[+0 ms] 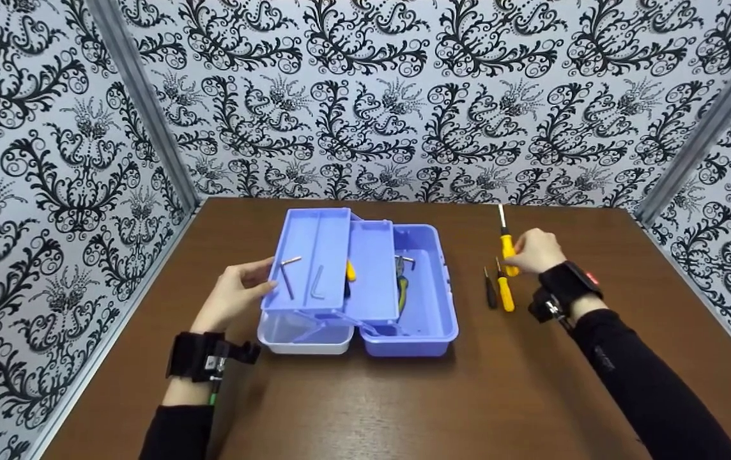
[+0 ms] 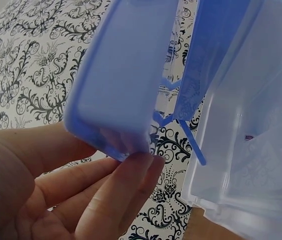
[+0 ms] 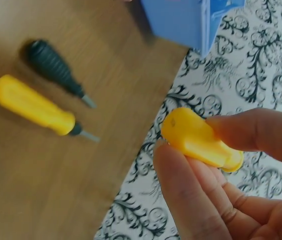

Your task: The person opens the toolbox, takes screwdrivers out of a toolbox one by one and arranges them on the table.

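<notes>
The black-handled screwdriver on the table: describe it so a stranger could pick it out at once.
Start at the blue toolbox in the middle of the brown table and look to its right. Two small screwdrivers lie side by side there, near the right hand. The black-handled screwdriver is the one nearer the toolbox; its neighbour, the yellow-handled screwdriver, is thicker.
</notes>
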Available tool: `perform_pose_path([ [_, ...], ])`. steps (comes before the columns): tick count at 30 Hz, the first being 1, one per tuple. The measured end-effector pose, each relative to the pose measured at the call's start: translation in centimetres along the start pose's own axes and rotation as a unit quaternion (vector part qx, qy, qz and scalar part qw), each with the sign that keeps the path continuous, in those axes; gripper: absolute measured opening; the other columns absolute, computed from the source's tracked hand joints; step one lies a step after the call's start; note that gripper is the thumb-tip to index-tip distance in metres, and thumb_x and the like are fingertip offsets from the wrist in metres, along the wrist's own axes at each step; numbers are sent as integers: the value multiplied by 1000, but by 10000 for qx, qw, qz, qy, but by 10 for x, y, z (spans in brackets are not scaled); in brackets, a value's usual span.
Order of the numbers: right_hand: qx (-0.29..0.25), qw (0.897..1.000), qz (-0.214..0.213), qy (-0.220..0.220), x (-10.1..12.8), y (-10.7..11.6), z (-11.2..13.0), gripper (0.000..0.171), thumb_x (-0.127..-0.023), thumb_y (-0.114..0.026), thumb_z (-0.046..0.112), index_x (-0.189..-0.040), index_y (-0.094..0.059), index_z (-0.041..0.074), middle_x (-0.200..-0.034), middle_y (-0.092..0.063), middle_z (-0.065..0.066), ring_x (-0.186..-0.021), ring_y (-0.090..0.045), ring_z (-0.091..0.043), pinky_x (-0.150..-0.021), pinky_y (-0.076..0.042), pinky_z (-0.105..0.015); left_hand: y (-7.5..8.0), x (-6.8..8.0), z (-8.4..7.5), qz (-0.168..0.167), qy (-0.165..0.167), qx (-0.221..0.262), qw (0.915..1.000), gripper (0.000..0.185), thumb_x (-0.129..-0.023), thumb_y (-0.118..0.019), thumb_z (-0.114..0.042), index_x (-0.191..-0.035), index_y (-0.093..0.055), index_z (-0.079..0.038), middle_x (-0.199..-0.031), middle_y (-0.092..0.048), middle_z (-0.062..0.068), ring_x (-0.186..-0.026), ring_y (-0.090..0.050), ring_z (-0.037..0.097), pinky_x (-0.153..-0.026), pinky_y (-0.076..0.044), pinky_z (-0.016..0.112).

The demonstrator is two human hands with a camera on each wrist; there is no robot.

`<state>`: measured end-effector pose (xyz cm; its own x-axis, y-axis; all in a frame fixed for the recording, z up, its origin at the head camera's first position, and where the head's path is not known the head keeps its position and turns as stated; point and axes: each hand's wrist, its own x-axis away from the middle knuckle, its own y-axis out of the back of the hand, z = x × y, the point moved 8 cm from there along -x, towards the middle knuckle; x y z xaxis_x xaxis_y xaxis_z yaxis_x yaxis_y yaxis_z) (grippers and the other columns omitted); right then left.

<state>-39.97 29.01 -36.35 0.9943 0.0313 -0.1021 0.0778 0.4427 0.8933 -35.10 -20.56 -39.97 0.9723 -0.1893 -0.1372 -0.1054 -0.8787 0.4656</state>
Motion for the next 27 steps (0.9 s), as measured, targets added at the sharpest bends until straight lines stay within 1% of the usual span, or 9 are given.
perform_pose_path([
  [4,20,10000,23,-76,3,2,-18,21,-73,-74,18,-73,-69,-3,-68,-68,-13,-66,-61,-29,-56,-46,-29,0,-1,2,7,-7,-36,10000,52,-93,-67,-9,-141,-51,0,-125,-66,24,-110,-67,34,-85,-54,18],
  [9,112,9998,77,-125,8,0,-37,20,-72,-74,18,-71,-71,-2,-62,-69,-9,-68,-64,-33,-59,-48,-32,0,-2,3,0,-72,-70,9999,51,-92,-67,-8,-140,-52,1,-123,-67,24,-108,-67,34,-84,-53,15],
  [13,201,9995,121,-216,12,-6,-51,19,-71,-73,17,-69,-71,-1,-62,-68,-9,-71,-64,-36,-60,-48,-34,0,-2,2,8,-140,-12,9999,51,-92,-67,-7,-139,-52,2,-123,-67,25,-107,-67,35,-84,-52,14],
  [18,315,9988,183,-336,18,-17,-64,19,-70,-72,18,-64,-68,1,-65,-66,-12,-69,-61,-34,-57,-46,-34,0,-1,0,45,-122,76,9999,50,-93,-67,-9,-140,-52,1,-126,-65,24,-113,-65,34,-86,-51,13],
  [20,345,9985,250,-350,19,-24,-68,20,-70,-72,18,-64,-68,0,-65,-65,-12,-68,-60,-33,-55,-46,-34,0,-1,0,43,-114,57,9999,51,-93,-67,-9,-140,-52,1,-126,-65,25,-113,-65,34,-86,-51,14],
  [22,359,9981,348,-370,18,-32,-73,20,-70,-72,18,-63,-66,0,-64,-64,-11,-65,-59,-31,-54,-45,-32,0,0,-2,35,-96,22,9999,51,-93,-66,-9,-140,-51,2,-126,-65,26,-111,-66,35,-85,-51,14],
  [27,415,9965,569,-456,16,-48,-79,19,-69,-72,17,-61,-63,3,-61,-60,-6,-63,-57,-26,-53,-42,-27,0,1,0,9,-71,-34,10000,51,-93,-66,-9,-140,-51,3,-125,-66,26,-110,-66,35,-85,-51,14],
])
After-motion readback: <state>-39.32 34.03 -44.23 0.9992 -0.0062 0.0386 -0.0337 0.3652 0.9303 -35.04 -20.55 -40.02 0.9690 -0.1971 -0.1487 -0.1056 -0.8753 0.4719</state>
